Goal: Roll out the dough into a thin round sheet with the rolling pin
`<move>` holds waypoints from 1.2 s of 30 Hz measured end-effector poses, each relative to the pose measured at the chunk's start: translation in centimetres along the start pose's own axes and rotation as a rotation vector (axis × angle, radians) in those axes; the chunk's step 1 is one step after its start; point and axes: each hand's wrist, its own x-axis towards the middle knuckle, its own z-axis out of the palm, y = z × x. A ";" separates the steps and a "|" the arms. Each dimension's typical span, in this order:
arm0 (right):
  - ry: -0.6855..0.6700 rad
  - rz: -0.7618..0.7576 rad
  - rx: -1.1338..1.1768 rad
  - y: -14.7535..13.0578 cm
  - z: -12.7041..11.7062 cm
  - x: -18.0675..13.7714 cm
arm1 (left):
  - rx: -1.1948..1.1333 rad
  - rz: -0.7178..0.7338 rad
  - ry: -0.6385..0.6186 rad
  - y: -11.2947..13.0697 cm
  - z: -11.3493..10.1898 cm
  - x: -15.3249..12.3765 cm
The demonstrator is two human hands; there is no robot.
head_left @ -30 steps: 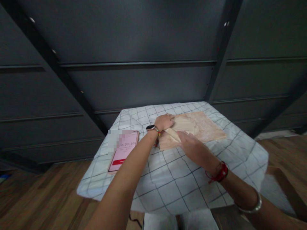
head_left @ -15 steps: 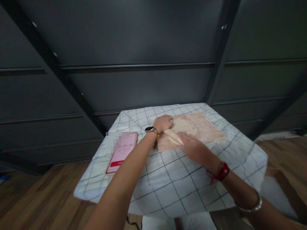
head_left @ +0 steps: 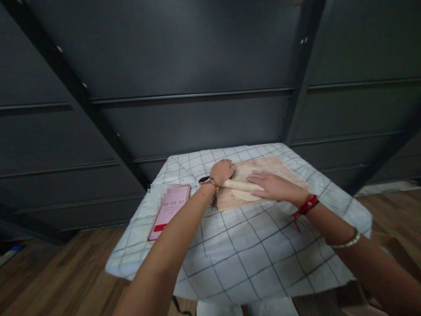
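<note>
A wooden rolling pin (head_left: 237,185) lies across a flat pale sheet of dough (head_left: 245,196) on a marbled pink-beige board (head_left: 283,169). My left hand (head_left: 222,171) is curled over the pin's left end. My right hand (head_left: 271,185) lies flat on the pin's right part, fingers stretched out and pointing left. The board sits on a small table covered by a white checked cloth (head_left: 243,250).
A pink phone (head_left: 169,210) showing a running timer lies on the cloth left of the board. A dark panelled wall with slanting metal beams (head_left: 184,87) stands right behind the table. Wooden floor (head_left: 59,272) surrounds the table.
My right hand has swung from the near side of the board to the right, and the rolling pin has turned from slanting to nearly level. The left hand has stayed put.
</note>
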 end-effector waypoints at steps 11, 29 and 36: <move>-0.119 0.080 0.194 1.5 0.0 1.1 | 0.042 0.063 0.116 1.8 -0.9 -2.5; 0.117 0.213 0.198 2.5 1.7 1.3 | 0.112 0.062 0.127 3.3 -1.0 -4.8; 0.016 0.153 0.118 0.8 0.9 -0.7 | 0.092 0.076 0.077 5.6 -0.6 -9.3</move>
